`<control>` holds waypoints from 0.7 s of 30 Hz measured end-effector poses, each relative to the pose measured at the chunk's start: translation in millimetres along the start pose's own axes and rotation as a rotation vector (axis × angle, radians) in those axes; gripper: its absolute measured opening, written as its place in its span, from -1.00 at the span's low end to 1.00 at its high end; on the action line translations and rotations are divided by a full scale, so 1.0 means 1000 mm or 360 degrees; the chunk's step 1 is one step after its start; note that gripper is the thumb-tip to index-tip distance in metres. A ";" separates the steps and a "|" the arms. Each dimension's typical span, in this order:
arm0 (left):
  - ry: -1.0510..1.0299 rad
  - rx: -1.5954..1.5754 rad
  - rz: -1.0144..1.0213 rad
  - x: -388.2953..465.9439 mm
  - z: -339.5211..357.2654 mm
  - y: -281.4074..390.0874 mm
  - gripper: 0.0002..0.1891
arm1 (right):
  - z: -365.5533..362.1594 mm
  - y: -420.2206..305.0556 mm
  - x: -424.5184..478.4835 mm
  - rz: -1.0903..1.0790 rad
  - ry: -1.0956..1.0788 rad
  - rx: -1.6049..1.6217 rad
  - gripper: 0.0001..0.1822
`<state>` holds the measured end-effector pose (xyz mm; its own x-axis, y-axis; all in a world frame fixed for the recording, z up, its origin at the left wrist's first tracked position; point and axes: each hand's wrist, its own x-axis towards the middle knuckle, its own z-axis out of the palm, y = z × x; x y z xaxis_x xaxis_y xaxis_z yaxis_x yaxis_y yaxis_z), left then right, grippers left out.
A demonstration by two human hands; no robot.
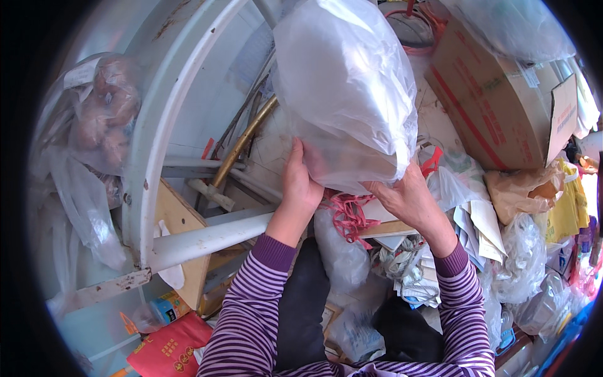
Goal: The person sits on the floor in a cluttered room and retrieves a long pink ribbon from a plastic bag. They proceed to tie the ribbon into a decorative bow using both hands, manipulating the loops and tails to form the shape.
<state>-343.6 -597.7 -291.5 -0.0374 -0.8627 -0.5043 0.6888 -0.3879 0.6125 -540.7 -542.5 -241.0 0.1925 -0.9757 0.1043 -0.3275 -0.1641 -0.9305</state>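
Observation:
A large, translucent plastic bag (348,89), puffed out, is held up in front of me; its contents, if any, cannot be made out. My left hand (304,181) grips the bag's lower left edge, thumb pointing up along it. On the lower right edge, my right hand (405,202) pinches the film, its fingers partly behind the bag. Tangled red plastic string (351,217) lies just below, between the two wrists. Beneath the string is another whitish plastic bag (344,259), and a bundle of pale rope (398,259) sits to its right.
A rusty white metal frame (160,103) stands at left, beside a bag of round reddish-brown items (108,108). A wooden board (181,249) leans under its bar. At right are a big cardboard box (490,103), a brown bag (523,188), papers (480,231) and several plastic bags. A red bag (169,346) lies lower left.

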 end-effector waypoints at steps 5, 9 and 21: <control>0.0226 0.0169 0.0057 0.020 -0.031 -0.025 -0.63 | 0.003 0.002 -0.002 0.0102 -0.0029 0.0221 -0.20; 0.0250 0.0374 0.0146 0.030 -0.052 -0.040 -0.63 | 0.011 0.015 -0.007 0.0138 -0.0127 0.0363 -0.11; 0.0097 0.1100 0.0630 0.057 -0.089 -0.063 -0.72 | 0.022 0.038 -0.002 0.0191 -0.0068 0.1202 -0.20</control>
<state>-324.8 -593.3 -413.5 0.1695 -0.9670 -0.1904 0.0368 -0.1868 0.9817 -533.6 -543.2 -284.4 0.2365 -0.9716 -0.0121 0.3696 0.1015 -0.9236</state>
